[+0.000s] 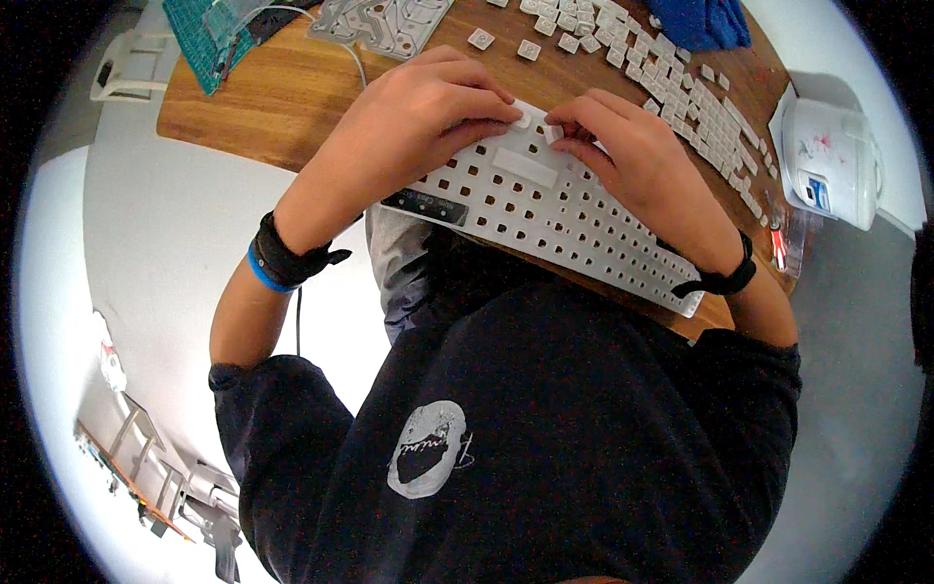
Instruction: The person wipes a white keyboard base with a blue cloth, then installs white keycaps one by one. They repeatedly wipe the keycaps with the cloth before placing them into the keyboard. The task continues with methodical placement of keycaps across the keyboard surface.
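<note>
A white keyboard top plate with rows of square holes rests tilted at the table's near edge, partly over my lap. A dark strip sits at its left end. My left hand pinches a small white keycap at the plate's far edge. Close beside it, the thumb and fingers of my right hand close on another white keycap, held just over the plate. One long white key lies on the plate below both hands. My right hand and forearm cover part of the holes.
Many loose white keycaps spread over the wooden table at the far right. At the far left are a circuit-patterned keyboard membrane sheet, a cable and a green cutting mat. A blue cloth lies at the back.
</note>
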The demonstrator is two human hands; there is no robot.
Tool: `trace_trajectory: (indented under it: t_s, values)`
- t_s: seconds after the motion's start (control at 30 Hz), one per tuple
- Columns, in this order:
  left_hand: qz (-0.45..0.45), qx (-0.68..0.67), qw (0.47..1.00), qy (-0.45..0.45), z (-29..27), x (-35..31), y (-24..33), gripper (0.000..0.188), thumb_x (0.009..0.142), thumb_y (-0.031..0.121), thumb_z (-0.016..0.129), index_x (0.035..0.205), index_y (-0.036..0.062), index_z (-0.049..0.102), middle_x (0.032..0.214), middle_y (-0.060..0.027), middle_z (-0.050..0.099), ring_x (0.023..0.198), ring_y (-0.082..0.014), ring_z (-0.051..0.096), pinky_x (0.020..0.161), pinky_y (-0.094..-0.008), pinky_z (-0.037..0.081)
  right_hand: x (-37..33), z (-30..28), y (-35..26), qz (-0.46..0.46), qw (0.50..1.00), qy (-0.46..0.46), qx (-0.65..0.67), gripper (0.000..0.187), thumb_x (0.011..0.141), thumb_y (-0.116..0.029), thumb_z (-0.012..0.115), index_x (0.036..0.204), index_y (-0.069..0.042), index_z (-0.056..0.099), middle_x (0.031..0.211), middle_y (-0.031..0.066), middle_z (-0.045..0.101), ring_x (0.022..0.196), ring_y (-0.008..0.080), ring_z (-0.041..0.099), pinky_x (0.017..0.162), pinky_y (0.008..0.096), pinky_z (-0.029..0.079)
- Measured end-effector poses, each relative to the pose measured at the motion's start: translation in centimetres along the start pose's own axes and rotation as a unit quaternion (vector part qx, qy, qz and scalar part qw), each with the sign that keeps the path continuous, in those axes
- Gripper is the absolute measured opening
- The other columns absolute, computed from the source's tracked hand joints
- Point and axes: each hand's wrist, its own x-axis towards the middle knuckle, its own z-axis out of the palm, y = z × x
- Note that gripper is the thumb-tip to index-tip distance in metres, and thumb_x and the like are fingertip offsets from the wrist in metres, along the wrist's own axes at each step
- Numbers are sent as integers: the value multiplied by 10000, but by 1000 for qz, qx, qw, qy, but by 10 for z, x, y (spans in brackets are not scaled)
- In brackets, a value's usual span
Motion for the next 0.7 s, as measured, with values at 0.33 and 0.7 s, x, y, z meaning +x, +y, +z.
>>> trace_trajectory:
  t_s: [0.33, 0.7]
  values:
    - [-2, 4, 1000, 5, 1, 0, 1, 211, 916, 148, 805, 1115, 82, 827, 1097, -82, 763, 1051, -312, 720, 901, -422, 596, 4, 6, -2, 8, 999, 1, -49, 237, 997, -229, 749, 1047, -12, 665, 1006, 168, 655, 977, 402, 686, 834, 492, 583]
    - [8, 9, 1000, 10, 4, 0, -2, 214, 919, 140, 803, 1123, 82, 825, 1084, -83, 757, 1059, -318, 713, 910, -425, 600, 11, 4, -3, -16, 997, -9, -81, 230, 977, -219, 765, 1026, -14, 672, 978, 161, 650, 939, 399, 679, 800, 497, 569]
